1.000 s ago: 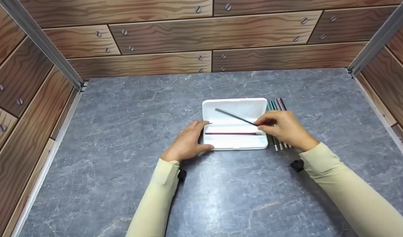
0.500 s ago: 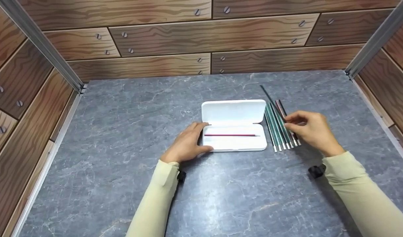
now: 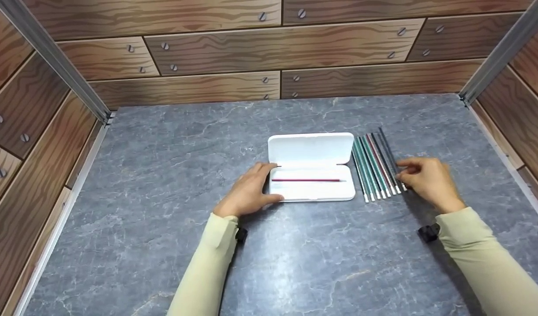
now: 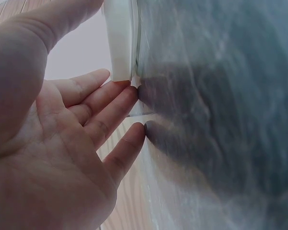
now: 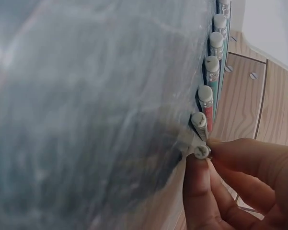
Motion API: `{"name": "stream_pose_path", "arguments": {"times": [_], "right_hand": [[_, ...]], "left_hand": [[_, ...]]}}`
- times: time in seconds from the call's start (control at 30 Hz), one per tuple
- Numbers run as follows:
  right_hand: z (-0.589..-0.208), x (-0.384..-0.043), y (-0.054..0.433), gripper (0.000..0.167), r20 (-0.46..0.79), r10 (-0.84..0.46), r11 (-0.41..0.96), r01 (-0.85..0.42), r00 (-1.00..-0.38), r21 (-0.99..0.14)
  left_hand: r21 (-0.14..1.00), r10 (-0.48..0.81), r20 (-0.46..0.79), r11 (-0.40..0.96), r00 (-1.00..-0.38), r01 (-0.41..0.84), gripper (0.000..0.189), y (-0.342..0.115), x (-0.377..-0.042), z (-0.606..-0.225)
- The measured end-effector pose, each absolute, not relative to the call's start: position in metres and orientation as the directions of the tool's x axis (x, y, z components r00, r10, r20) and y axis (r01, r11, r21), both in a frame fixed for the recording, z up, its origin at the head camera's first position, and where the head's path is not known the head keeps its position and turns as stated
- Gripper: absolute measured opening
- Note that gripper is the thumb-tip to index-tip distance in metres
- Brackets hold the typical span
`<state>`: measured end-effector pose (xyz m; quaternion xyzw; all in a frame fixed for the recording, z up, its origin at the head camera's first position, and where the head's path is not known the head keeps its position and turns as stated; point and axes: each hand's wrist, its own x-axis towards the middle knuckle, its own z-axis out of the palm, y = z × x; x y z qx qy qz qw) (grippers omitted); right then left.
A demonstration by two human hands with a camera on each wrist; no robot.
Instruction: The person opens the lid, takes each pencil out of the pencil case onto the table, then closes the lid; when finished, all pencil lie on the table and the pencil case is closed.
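Observation:
An open white pencil case (image 3: 310,193) lies on the table, its lid raised at the back and a red pencil (image 3: 306,180) lying lengthwise inside. My left hand (image 3: 251,188) rests at the case's left end, thumb by the front corner and fingers by the back; the left wrist view shows these fingers fairly straight, tips against the case. To the right of the case, my right hand (image 3: 429,182) pinches a dark pencil (image 3: 388,149) near its eraser end between thumb and fingers. This pencil is at the right end of a row of pencils (image 3: 372,166), erasers toward me.
The grey marbled table (image 3: 163,175) runs back to a wood-patterned wall (image 3: 216,52), with similar panels on both sides. Metal posts (image 3: 497,57) stand at the back corners. The row of pencils lies close beside the case's right edge.
My right hand has carried the dark pencil from over the case, across the row, to the row's right end, where the pencil now lines up with the others. My left hand has stayed in place.

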<state>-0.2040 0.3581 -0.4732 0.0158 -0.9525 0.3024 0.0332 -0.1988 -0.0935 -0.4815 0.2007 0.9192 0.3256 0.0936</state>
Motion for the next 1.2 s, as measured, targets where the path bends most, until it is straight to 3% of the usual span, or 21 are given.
{"name": "stream_pose_path", "arguments": {"times": [1.2], "right_hand": [[-0.4707, -0.2072, 0.3526, 0.032, 0.031, -0.009, 0.844, -0.025, -0.999, -0.536]], "left_hand": [[0.637, 0.44, -0.03, 0.701, -0.898, 0.322, 0.085, -0.094, -0.1993, -0.4807]]}}
